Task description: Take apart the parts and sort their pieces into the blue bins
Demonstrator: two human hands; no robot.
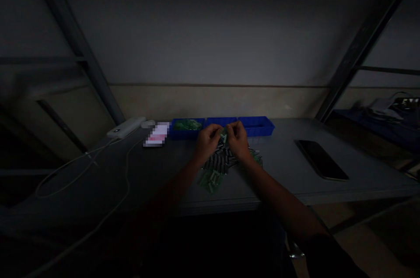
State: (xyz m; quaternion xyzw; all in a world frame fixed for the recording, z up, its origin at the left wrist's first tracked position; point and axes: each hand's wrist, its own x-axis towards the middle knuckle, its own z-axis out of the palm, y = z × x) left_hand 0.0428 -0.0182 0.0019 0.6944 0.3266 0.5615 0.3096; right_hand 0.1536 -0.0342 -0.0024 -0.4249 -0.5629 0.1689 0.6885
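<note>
Both hands pinch a small green plastic bag [223, 137] with pale pieces inside, held up over the table. My left hand [208, 139] is closed on the bag's left side, and my right hand [238, 138] is closed on its right side. Below them lies a pile of dark, shiny metal screws or similar small parts [219, 160]. Nearer the table's front edge is another green bag [211, 180] holding light-coloured pieces. More green bags [257, 158] lie partly behind my right forearm.
Three blue bins stand in a row: the left bin [183, 133] holds green bags [187, 124], beside a middle bin [221, 120] and a right bin [262, 128]. A lit phone [158, 134], a white power strip [126, 128] with cables, and a dark phone [321, 160] lie on the table [278, 177].
</note>
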